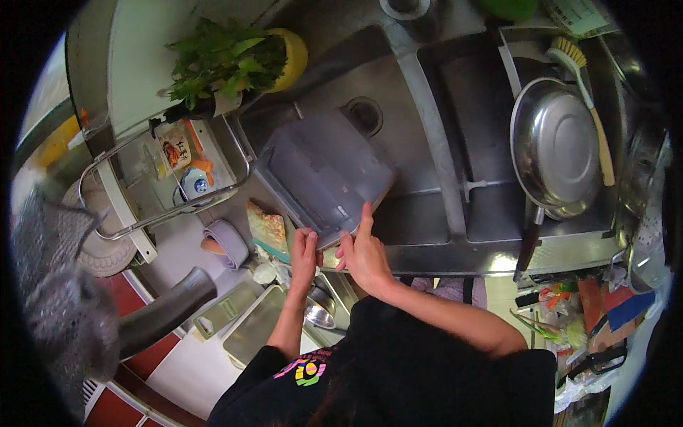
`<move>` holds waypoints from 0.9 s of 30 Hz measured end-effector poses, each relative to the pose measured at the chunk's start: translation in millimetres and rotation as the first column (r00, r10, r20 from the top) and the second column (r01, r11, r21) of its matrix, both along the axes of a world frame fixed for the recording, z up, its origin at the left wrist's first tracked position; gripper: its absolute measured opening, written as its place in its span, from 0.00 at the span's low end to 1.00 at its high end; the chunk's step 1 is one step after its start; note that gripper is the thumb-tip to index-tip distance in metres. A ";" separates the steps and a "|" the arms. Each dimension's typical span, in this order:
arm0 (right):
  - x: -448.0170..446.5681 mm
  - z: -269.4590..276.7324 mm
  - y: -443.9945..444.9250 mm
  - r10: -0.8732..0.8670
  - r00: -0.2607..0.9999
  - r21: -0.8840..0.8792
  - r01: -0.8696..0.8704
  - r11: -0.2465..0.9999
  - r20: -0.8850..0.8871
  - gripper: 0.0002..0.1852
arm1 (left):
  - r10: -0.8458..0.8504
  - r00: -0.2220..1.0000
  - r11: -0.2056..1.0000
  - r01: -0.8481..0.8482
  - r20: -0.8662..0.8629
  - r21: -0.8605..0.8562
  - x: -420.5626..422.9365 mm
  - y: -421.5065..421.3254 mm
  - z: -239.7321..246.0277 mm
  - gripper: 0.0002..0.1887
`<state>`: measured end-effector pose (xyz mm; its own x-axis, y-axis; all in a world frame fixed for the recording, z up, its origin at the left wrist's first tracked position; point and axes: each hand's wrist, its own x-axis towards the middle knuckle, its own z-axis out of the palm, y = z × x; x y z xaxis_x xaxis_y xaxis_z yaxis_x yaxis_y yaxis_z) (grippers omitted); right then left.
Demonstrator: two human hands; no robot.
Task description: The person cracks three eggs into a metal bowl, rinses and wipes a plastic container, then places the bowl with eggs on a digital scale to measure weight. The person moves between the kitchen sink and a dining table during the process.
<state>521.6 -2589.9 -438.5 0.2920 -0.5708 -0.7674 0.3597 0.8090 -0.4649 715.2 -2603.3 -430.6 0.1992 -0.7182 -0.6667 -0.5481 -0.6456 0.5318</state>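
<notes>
A grey, boxy plastic tray or container (331,165) is tilted over the left basin of a stainless steel sink (421,139). My left hand (304,256) grips its near left corner, with the thumb up by the rim. My right hand (364,259) holds the near edge close beside it, its index finger stretched along the right side. The tray hides part of the basin floor, while the round drain (365,115) shows beyond its far corner.
Right of the sink divider sit an upturned metal pan (557,147) and a dish brush (589,101). A leafy plant (229,64) stands at the back left. Near a wire rack (165,224) lie a purple-grey oval container (227,244) and a food bag (267,227).
</notes>
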 end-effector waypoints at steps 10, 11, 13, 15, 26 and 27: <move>7.2 -34.7 28.2 -0.073 0.982 -0.295 0.019 0.955 -0.175 0.42 | 0.017 1.000 1.000 -0.017 -0.005 0.010 5.8 2.8 0.2 0.08; 7.4 -35.2 29.0 -0.088 0.982 -0.303 0.033 0.953 -0.168 0.43 | 0.007 1.000 1.000 -0.007 0.010 0.012 6.6 2.7 0.8 0.09; 6.7 -35.8 29.8 -0.112 0.981 -0.314 0.058 0.948 -0.157 0.43 | 0.002 1.000 1.000 -0.002 -0.009 0.028 7.4 0.0 0.4 0.10; 5.8 -36.1 30.1 -0.066 0.966 -0.340 -0.023 0.940 -0.248 0.41 | -0.010 0.995 1.000 0.012 0.094 -0.023 7.5 -7.8 -3.1 0.11; 3.1 -28.0 24.1 0.078 0.926 -0.228 -0.172 0.958 -0.369 0.36 | -0.140 0.834 0.953 0.260 0.534 -0.155 -18.6 -45.6 -2.4 0.32; -3.1 -23.2 21.1 0.005 0.901 -0.319 -0.159 0.934 -0.434 0.35 | -0.151 0.820 0.940 0.292 0.552 -0.178 -20.7 -47.2 3.1 0.34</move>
